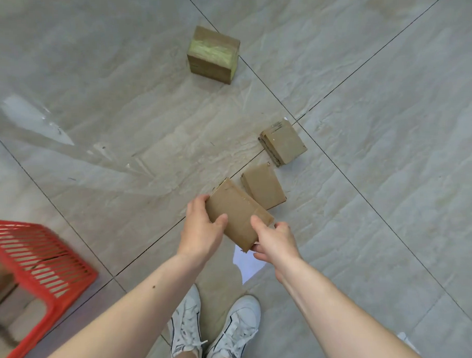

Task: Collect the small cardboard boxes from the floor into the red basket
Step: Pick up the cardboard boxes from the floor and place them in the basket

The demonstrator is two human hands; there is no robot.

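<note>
A flat cardboard box point(237, 211) is grasped at both ends by the left hand point(199, 229) and right hand point(275, 239), with the red basket point(41, 257) lying well off to the left.

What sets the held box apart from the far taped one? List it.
The held cardboard box is flat and plain brown; the far taped box is blockier, with yellowish-green tape over its top. The held box is gripped by the left hand and right hand; the taped box sits untouched on the floor. Both are small cardboard boxes outside the red basket.
</note>
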